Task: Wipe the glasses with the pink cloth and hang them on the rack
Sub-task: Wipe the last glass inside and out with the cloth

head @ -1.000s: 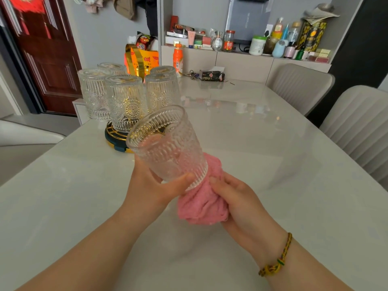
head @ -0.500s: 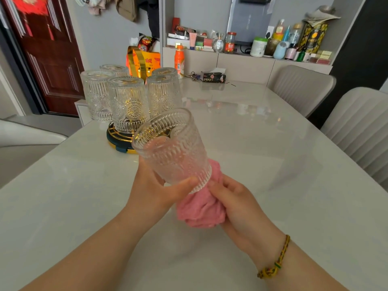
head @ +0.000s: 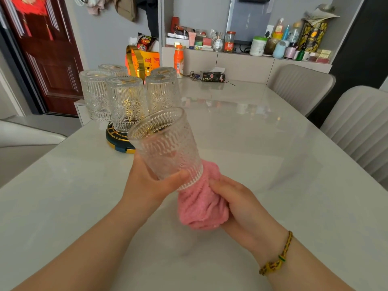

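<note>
My left hand (head: 150, 183) grips a clear embossed glass (head: 165, 147), tilted with its mouth up and away from me. My right hand (head: 241, 203) holds the bunched pink cloth (head: 202, 204) against the glass's base. Behind, several more glasses (head: 126, 102) hang upside down on the rack, whose dark round base with gold trim (head: 117, 141) sits on the table's left side.
The pale glossy table (head: 262, 164) stretches ahead. An orange bottle (head: 178, 59), keys and a dark tissue pack (head: 213, 76) lie at its far end. Two grey chairs (head: 357, 131) stand on the right. A cluttered shelf (head: 252, 45) runs along the back wall.
The glass and both hands have shifted slightly right and down in view, the glass turning a little upright. The cloth stays pressed at the base.
</note>
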`<action>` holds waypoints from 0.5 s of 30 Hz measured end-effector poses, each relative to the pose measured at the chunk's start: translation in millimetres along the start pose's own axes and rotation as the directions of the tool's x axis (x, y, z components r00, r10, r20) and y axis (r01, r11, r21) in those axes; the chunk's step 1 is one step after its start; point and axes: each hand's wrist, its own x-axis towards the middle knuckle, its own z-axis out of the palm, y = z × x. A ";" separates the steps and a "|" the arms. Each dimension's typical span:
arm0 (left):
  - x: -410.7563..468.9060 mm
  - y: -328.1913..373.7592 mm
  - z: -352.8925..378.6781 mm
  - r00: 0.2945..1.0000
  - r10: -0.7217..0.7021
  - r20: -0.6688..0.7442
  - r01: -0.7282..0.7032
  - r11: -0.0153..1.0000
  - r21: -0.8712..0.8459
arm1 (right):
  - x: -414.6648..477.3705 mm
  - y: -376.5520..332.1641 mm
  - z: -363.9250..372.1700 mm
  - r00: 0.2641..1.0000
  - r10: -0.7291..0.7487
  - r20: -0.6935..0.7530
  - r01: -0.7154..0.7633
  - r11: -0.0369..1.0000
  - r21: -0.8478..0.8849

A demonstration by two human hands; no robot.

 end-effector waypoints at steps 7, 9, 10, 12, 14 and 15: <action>-1.4 2.9 -9.0 0.995 -0.086 0.050 0.084 0.995 0.050 | 6.6 -13.3 -13.3 0.954 -0.158 -0.255 0.153 0.988 -0.036; -3.4 4.2 -7.7 0.987 -0.098 0.125 0.081 0.987 0.139 | 7.3 -22.6 -19.5 0.911 -0.280 -0.303 0.301 0.953 0.023; -4.7 4.5 -6.2 0.982 -0.098 0.161 0.067 0.980 0.186 | 6.1 -27.4 -22.3 0.892 -0.333 -0.307 0.360 0.932 0.033; -7.4 6.2 -3.5 0.966 -0.109 0.236 0.043 0.962 0.271 | 3.1 -33.4 -26.3 0.866 -0.426 -0.262 0.437 0.899 -0.018; -8.8 6.4 -1.9 0.945 -0.131 0.299 0.027 0.944 0.328 | -0.2 -35.5 -26.8 0.867 -0.460 -0.190 0.437 0.886 -0.154; -8.9 6.0 -2.2 0.939 -0.141 0.315 0.028 0.940 0.339 | -0.2 -34.1 -27.1 0.878 -0.450 -0.163 0.413 0.884 -0.218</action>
